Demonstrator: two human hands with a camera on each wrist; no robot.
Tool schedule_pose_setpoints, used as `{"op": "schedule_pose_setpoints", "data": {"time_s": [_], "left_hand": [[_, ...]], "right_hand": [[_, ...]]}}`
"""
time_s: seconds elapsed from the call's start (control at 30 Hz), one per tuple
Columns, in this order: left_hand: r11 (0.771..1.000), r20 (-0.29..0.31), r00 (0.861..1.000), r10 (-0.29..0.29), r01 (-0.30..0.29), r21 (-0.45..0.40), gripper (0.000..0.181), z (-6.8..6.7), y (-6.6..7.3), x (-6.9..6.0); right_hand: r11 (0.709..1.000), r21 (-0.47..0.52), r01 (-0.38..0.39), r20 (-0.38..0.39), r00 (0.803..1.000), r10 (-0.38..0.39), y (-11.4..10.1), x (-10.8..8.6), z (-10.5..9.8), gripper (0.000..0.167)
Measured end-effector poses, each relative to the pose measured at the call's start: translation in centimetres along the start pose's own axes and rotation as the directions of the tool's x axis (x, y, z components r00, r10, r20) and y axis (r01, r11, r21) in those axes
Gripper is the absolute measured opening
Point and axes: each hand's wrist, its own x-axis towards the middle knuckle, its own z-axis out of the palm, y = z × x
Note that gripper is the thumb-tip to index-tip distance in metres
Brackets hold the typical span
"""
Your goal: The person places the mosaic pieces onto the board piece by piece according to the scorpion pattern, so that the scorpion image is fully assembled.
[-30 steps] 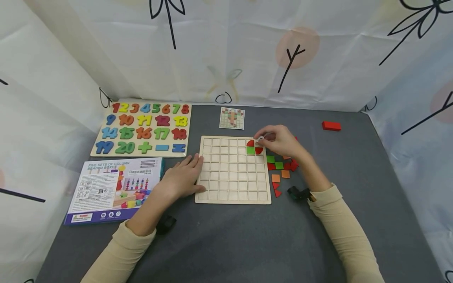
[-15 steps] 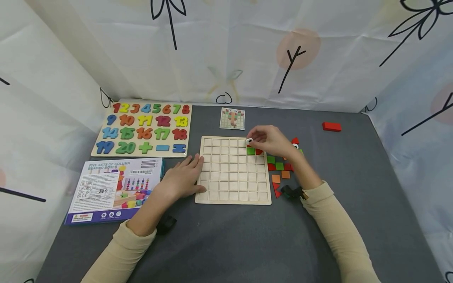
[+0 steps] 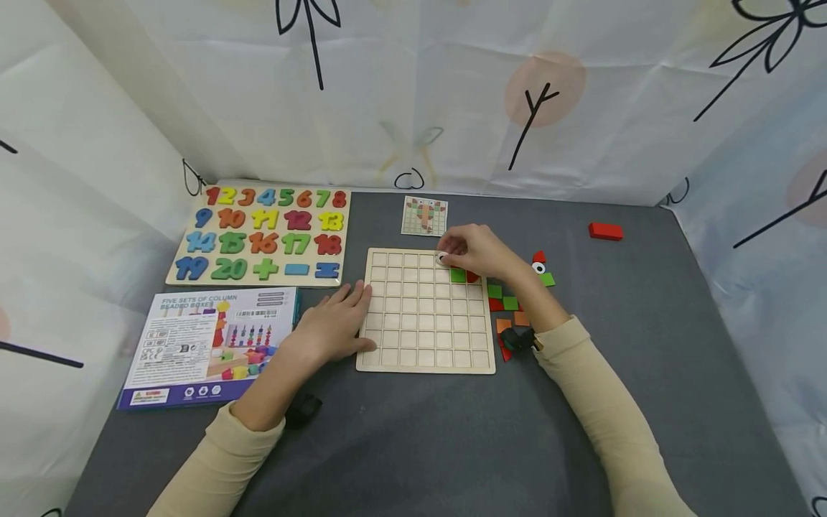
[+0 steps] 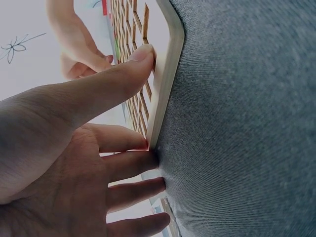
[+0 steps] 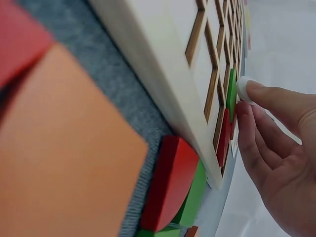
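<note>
One gray desk [image 3: 413, 445] lay nearest; only the left wrist view resolved its fine ribbed cloth. Left hand [image 3: 336, 327] was spread at the left edge of a pale wooden grid board [image 3: 423, 370]; head view gave just its back, left wrist put the thumb on the rim, index fingertip at the edge. Loose tiles [image 3: 510, 303], flat-faced and glossy, sat just right of the board; right wrist showed their thickness and one red piece [image 5: 173, 177] with a curved side. Right hand [image 3: 474, 250] pinched a round white piece [image 3: 442, 257] at the board's far edge: black dot seen from head, edge-on from right wrist. Contact with the board: couldn't tell. Green square [image 3: 458, 275] was set in a cell just beside. Farther back: gridded picture card [image 3: 424, 217], red block [image 3: 605, 231], creased white curtain [image 3: 452, 108].
</note>
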Motion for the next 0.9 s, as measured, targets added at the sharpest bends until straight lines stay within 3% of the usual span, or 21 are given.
{"op": "schedule_pose_setpoints", "data": {"time_s": [0.23, 0.5, 0.9], "left_hand": [[1.0, 0.0, 1.0, 0.005, -0.005, -0.001, 0.101, -0.17, 0.12, -0.12], [1.0, 0.005, 1.0, -0.004, 0.004, -0.006, 0.101, -0.14, 0.15, -0.08], [1.0, 0.008, 1.0, -0.003, 0.003, -0.009, 0.1, -0.26, 0.27, -0.2]], "right_hand": [[1.0, -0.023, -0.02, 0.032, 0.999, 0.021, -0.33, 0.48, -0.02, 0.017], [0.999, -0.044, 0.023, 0.057, 0.998, -0.021, -0.38, 0.58, -0.01, 0.018], [0.999, -0.034, 0.028, 0.05, 0.998, -0.026, -0.17, 0.21, 0.09, 0.026]]}}
